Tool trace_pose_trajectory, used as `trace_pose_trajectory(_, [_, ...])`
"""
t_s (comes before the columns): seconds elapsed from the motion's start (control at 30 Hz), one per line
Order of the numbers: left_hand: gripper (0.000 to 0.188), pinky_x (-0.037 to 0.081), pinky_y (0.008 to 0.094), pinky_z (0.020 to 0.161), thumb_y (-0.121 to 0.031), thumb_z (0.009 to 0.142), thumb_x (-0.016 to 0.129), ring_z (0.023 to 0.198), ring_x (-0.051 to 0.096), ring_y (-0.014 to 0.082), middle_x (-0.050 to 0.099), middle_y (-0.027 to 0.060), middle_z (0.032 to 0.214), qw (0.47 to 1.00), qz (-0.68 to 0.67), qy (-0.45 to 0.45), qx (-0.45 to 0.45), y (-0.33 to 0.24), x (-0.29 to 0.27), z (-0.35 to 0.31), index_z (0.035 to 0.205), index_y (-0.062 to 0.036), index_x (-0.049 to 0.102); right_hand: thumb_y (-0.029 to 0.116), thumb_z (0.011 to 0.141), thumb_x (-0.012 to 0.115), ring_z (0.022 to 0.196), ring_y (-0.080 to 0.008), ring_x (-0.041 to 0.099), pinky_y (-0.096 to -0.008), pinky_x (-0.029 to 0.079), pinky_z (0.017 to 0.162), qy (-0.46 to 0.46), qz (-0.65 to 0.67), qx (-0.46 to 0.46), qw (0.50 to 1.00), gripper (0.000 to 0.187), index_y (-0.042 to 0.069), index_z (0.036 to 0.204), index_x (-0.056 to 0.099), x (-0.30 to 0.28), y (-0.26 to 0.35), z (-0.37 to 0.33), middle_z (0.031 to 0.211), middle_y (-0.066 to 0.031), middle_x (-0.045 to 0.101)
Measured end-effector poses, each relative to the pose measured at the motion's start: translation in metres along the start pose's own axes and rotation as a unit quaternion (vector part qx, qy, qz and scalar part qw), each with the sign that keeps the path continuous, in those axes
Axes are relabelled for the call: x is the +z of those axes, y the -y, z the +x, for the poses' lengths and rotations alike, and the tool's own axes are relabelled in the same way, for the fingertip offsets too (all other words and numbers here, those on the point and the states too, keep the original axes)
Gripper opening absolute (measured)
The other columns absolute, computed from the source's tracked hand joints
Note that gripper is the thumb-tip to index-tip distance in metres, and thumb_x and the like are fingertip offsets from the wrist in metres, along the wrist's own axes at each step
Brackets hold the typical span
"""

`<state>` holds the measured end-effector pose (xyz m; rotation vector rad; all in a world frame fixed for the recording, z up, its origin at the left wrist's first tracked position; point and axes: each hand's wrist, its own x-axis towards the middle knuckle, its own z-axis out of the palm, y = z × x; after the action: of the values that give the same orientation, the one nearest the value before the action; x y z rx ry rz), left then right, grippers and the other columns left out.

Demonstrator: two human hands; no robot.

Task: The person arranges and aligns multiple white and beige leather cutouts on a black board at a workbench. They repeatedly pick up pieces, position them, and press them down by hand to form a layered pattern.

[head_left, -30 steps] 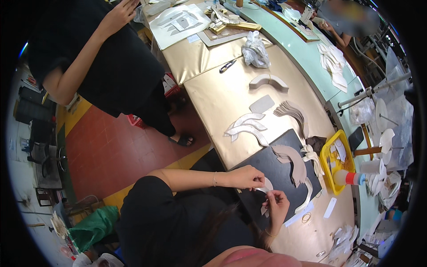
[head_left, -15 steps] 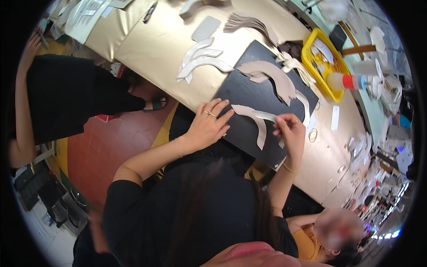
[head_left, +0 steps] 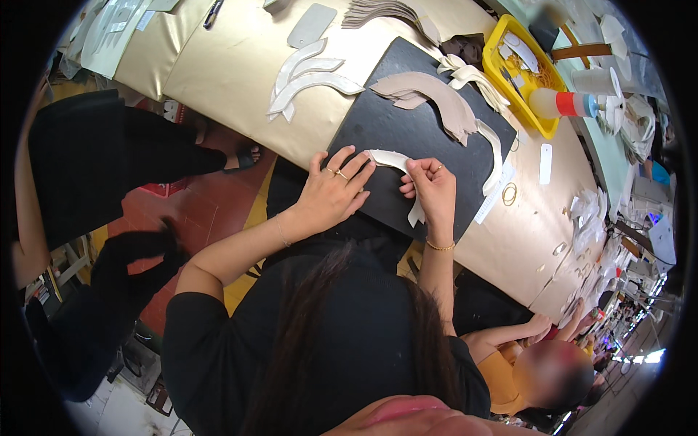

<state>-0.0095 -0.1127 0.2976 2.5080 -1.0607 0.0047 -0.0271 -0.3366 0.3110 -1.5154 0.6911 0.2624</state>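
Note:
My left hand (head_left: 336, 190) rests at the near-left edge of a black board (head_left: 378, 200), fingers spread, their tips by the left end of a curved white strip (head_left: 389, 158). Thumb and fingers of my right hand (head_left: 434, 190) pinch that strip farther along. It lies over a curved beige piece (head_left: 416, 214), whose lower end shows beside my right hand; the rest is covered. Beyond, on the same board, sit a fanned stack of beige curved pieces (head_left: 436, 102), a bundle of cream strips (head_left: 476, 80) and a single curved white strip (head_left: 494, 149).
Several white curved pieces (head_left: 309, 78) lie left of the board; brown strips (head_left: 389, 13) are stacked behind. At right are a yellow basket (head_left: 502, 69), a bottle with a red band (head_left: 560, 103) and rubber bands (head_left: 510, 194). A co-worker in orange (head_left: 505, 378) sits at the right.
My right hand has moved left along the strip, toward my left hand, laying the white strip over the beige piece. The view has shifted slightly; a dark-clothed leg has entered at lower left.

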Motion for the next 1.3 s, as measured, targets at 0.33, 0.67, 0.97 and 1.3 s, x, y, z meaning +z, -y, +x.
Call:
trace_pose_trajectory(0.33, [0.052,0.033,0.0497,0.1,-0.028,0.085,0.074,0.132,0.043,0.0281,0.05,0.0067,0.143,1.0,-0.005,-0.005,0.001,0.002,0.003,0.0,0.132,-0.0117,0.06,0.022,0.096,0.071,0.056,-0.0093,0.064,-0.0207,0.051,0.049,0.006,-0.018,0.012,1.0,0.025,-0.003,0.093,0.065,-0.004,-0.001,0.005,0.072,-0.0057,0.067])
trace_pose_trajectory(0.67, [0.056,0.032,0.0488,0.099,-0.03,0.086,0.073,0.128,0.044,0.0276,0.053,0.0061,0.137,1.0,-0.004,-0.018,-0.003,0.001,0.005,0.004,0.137,-0.0148,0.057,0.022,0.096,0.072,0.049,-0.0058,0.058,-0.0186,0.045,0.044,0.004,-0.023,0.01,1.0,0.024,-0.001,0.093,0.064,-0.003,0.0,0.007,0.068,-0.002,0.063])
trace_pose_trajectory(0.97, [0.06,0.029,0.049,0.101,-0.032,0.085,0.073,0.128,0.042,0.0274,0.053,0.0058,0.134,1.0,0.004,-0.019,-0.005,0.0,0.01,0.006,0.14,-0.015,0.055,0.019,0.095,0.071,0.05,-0.007,0.061,-0.0206,0.048,0.044,-0.004,-0.04,0.012,0.999,0.023,-0.003,0.093,0.067,-0.001,0.003,0.007,0.067,-0.0031,0.065])
trace_pose_trajectory(1.3, [0.067,0.029,0.0478,0.101,-0.032,0.083,0.074,0.128,0.04,0.0278,0.051,0.0062,0.133,1.0,0.017,-0.022,-0.003,-0.001,0.014,0.006,0.143,-0.0136,0.052,0.02,0.095,0.071,0.051,-0.0077,0.062,-0.0213,0.049,0.045,-0.013,-0.048,0.011,0.999,0.023,-0.003,0.094,0.068,0.0,0.004,0.006,0.067,-0.0037,0.065])
